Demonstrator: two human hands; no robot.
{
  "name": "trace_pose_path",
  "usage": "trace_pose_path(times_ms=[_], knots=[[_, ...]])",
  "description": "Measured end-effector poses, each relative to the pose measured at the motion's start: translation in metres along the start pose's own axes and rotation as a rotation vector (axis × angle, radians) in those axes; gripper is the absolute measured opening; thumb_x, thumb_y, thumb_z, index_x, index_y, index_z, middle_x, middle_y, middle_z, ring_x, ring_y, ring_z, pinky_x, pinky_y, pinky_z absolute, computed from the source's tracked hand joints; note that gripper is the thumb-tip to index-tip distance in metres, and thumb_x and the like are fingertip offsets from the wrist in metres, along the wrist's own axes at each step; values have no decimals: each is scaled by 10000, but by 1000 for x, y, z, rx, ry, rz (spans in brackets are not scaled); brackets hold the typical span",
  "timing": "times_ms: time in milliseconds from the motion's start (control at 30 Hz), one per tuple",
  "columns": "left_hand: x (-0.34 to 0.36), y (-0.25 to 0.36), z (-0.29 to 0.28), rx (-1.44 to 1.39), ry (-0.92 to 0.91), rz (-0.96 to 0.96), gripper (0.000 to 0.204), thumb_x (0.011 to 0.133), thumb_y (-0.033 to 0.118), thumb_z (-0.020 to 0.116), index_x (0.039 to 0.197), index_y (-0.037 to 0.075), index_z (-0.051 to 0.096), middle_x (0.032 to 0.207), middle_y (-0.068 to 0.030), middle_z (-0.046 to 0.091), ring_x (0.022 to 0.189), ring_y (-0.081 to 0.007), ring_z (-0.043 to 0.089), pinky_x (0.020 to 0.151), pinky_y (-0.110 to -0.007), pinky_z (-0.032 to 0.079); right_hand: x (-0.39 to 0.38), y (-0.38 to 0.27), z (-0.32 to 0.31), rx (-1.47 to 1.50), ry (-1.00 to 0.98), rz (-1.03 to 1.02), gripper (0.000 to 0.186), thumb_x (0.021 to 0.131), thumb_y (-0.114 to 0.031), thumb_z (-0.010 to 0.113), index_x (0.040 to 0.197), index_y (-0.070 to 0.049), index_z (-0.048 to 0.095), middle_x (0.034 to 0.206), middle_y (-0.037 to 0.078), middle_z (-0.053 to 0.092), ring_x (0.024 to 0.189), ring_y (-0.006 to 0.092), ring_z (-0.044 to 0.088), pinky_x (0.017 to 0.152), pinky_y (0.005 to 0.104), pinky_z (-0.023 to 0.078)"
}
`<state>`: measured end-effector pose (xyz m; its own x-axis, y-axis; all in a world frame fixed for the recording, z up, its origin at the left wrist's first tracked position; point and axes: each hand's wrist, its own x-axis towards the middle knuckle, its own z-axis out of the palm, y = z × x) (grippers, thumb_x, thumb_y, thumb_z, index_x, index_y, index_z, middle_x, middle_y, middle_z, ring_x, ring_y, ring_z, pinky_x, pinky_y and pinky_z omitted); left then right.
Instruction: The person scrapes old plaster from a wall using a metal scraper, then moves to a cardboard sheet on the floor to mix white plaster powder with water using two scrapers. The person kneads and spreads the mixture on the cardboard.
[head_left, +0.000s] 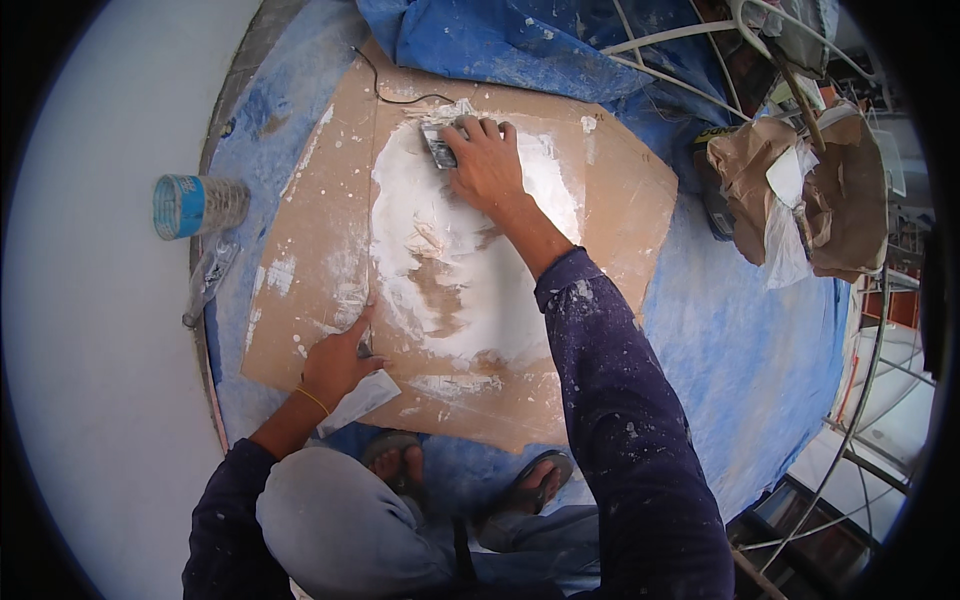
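The right hand [485, 160] closes its fingers around one flat grey scraper [437, 147] at the far edge of white paste [495, 300] — patchy, brown showing through — on flattened cardboard [625, 180], which the left hand [338, 362] touches (whether it grips the one pale flat piece [362, 402] beneath, I cannot tell).

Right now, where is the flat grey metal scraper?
In the head view, the scraper is in the right hand, near the upper edge of the smeared white paste, below the thin black cord.

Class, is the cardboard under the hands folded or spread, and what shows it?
Spread: the cardboard lies open on the blue sheet, with side panels out beyond its crease lines.
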<state>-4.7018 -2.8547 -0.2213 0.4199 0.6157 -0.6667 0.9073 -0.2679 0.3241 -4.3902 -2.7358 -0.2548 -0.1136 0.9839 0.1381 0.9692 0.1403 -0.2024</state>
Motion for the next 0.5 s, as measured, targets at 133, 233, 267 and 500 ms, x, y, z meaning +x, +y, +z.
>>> trace_pose_path(times_ms=[133, 233, 267, 500], knots=[[-2, -16, -8, -57, -1, 7, 1048, 758, 488, 798, 1581, 316, 173, 861, -261, 693, 833, -448, 681, 764, -497, 535, -87, -27, -21, -59, -2, -129, 663, 689, -156, 729, 1323, -194, 539, 1282, 72, 537, 1187, 280, 503, 1018, 493, 342], [-2, -20, -8, -44, 6, 24, 1052, 757, 484, 800, 1582, 315, 169, 864, -257, 695, 835, -449, 680, 761, -496, 535, -124, -36, -19, -7, -125, -145, 711, 663, -146, 743, 1340, -195, 531, 1290, 67, 529, 1206, 275, 493, 1033, 504, 329], [-1, -19, -7, -46, -3, 18, 1052, 757, 484, 800, 1582, 314, 169, 859, -254, 695, 834, -448, 680, 758, -498, 535, -118, -36, -15, -9, -135, -123, 716, 658, -144, 745, 1339, -194, 532, 1290, 67, 528, 1202, 274, 493, 1035, 504, 328], [-10, -16, 2, -1, 28, 21, 1021, 775, 489, 782, 1580, 316, 178, 811, -215, 697, 799, -399, 694, 712, -479, 543, 51, -11, 12, -63, 175, -83, 388, 776, -137, 649, 1157, -118, 581, 1161, 93, 580, 1108, 302, 541, 941, 491, 385]])
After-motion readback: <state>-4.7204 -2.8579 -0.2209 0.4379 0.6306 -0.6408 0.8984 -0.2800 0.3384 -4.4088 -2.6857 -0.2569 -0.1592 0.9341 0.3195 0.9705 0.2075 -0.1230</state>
